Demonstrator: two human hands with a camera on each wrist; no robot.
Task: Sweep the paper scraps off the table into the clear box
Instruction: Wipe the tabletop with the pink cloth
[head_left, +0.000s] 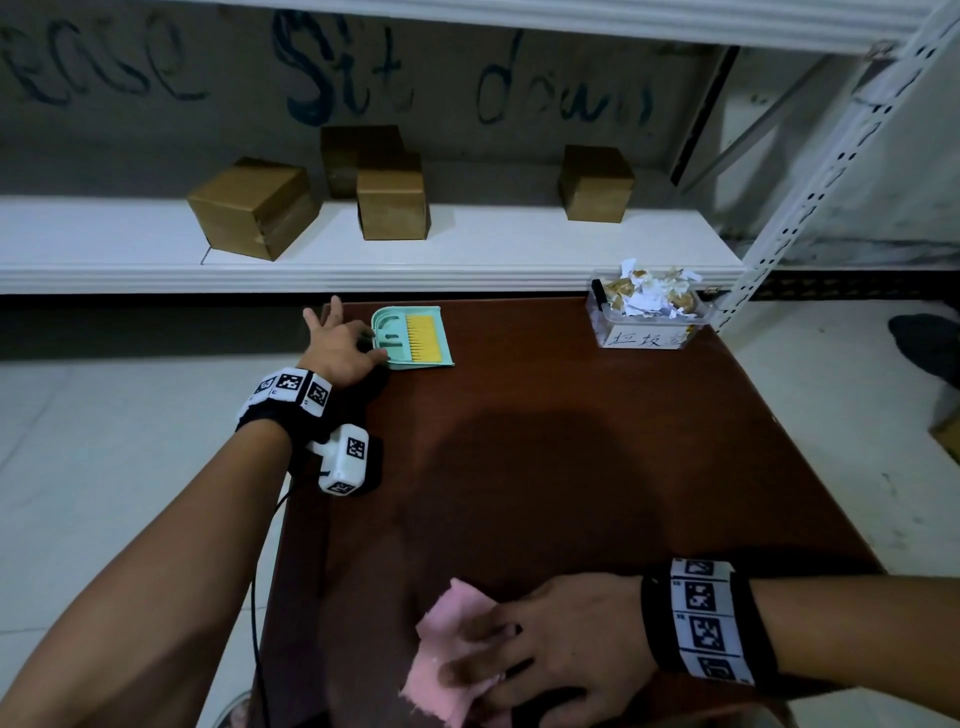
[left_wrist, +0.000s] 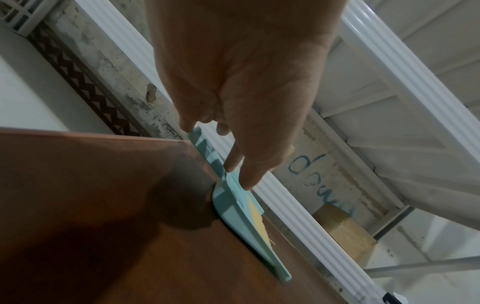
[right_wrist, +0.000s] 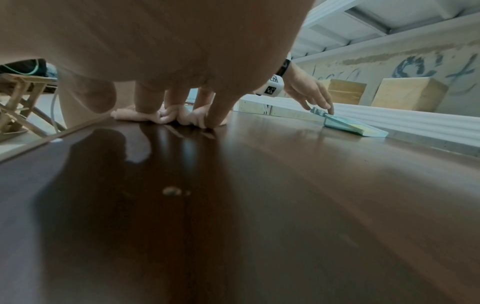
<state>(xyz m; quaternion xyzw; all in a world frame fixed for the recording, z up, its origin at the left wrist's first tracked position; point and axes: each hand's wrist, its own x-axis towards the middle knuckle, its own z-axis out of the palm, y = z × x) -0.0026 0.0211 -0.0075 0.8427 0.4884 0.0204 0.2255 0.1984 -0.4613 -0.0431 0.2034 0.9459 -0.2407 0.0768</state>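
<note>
A clear box (head_left: 644, 332) with a handwritten label stands at the far right corner of the dark brown table (head_left: 571, 441), heaped with white and tan paper scraps (head_left: 652, 296). A mint-green dustpan (head_left: 415, 338) (left_wrist: 233, 205) (right_wrist: 350, 125) with a yellow-bristled brush clipped in it lies flat at the far left corner. My left hand (head_left: 337, 348) (left_wrist: 215, 152) reaches to its handle end, with straight fingers resting on it. My right hand (head_left: 545, 639) (right_wrist: 182, 102) presses a pink cloth (head_left: 441, 639) (right_wrist: 168, 117) flat near the table's front edge, fingers spread.
A white shelf (head_left: 467, 254) runs just behind the table with several cardboard boxes (head_left: 254, 208) on it. A perforated white rack post (head_left: 810, 192) rises beside the clear box. A small pale speck (right_wrist: 172, 191) lies on the tabletop under my right wrist. Pale tiled floor surrounds the table.
</note>
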